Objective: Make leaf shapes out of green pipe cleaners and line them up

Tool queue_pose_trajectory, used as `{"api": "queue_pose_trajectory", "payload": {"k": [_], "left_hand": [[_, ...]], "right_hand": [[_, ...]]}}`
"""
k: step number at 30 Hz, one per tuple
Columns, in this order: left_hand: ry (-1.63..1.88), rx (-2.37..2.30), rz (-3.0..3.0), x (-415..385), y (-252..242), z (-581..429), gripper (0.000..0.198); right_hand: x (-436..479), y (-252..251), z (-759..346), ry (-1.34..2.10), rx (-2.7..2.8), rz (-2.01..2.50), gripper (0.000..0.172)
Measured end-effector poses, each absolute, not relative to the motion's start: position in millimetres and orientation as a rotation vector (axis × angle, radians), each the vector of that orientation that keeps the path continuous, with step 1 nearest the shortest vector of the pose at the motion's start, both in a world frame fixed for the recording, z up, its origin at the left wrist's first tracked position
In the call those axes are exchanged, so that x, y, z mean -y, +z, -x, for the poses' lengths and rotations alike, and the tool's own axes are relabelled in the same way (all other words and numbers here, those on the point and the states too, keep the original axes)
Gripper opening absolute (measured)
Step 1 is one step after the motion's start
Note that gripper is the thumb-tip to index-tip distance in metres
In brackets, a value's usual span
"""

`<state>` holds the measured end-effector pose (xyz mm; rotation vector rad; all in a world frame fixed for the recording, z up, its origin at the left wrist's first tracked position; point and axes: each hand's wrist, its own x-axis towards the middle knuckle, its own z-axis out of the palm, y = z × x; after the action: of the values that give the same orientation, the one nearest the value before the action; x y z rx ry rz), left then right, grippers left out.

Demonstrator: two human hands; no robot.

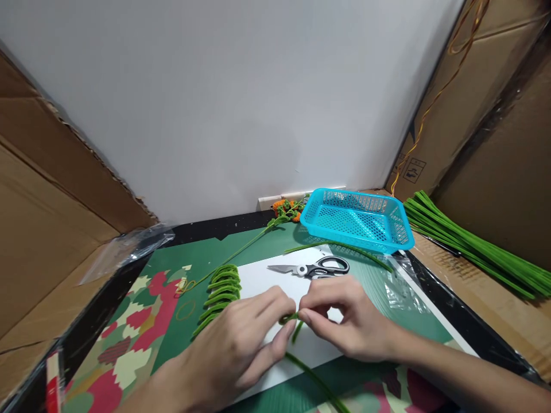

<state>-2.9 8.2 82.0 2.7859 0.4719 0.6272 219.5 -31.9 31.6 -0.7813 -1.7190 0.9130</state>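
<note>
Over the white sheet (pixel 262 275), my left hand (pixel 253 330) and my right hand (pixel 344 315) meet fingertip to fingertip. Both pinch a green pipe cleaner (pixel 298 330), which shows a small bend between them. Its longer tail, or another stem, runs down toward the bottom edge; my fingers hide where they join. Left of my left hand lies a row of several folded green pipe cleaner pieces (pixel 221 289). Just beyond my hands rest scissors (pixel 312 268) with black and grey handles, blades pointing left.
A blue plastic basket (pixel 357 244) stands at the back right. Long green pipe cleaners (pixel 477 246) are bundled on the far right. An orange-flowered stem (pixel 241 249) lies at the back, and a loose green strand (pixel 344 245) lies before the basket. Cardboard walls (pixel 55 155) flank the table.
</note>
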Motion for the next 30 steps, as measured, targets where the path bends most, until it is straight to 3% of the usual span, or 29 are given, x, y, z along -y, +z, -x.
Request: {"api": "queue_pose_trajectory", "payload": {"k": [4, 8, 13, 19, 22, 25, 30], "left_hand": [[0.37, -0.84, -2.03, 0, 84, -2, 0.028], [0.259, -0.879, -1.677, 0, 76, 1, 0.032], [0.423, -0.802, -2.282, -5, 69, 4, 0.024], [0.704, -0.161, -3.555, -17, 70, 3, 0.032], [0.693, -0.125, -3.587, -22, 66, 4, 0.03], [0.719, -0.298, -3.244, -22, 62, 7, 0.031], [0.434, -0.896, -2.332, -11, 70, 3, 0.026]], "right_hand": [[34, 23, -226, 0.14, 1.975, 0.659, 0.018], [31, 16, -227, 0.024, 1.995, 0.657, 0.017], [32, 30, -221, 0.55, 1.85, 0.775, 0.017], [18, 18, -212, 1.787, 1.143, 0.857, 0.033], [10, 12, -213, 1.91, 1.04, 0.838, 0.028], [11, 21, -218, 1.628, 1.321, 0.906, 0.023], [21, 35, -223, 0.597, 1.821, 0.842, 0.014]]}}
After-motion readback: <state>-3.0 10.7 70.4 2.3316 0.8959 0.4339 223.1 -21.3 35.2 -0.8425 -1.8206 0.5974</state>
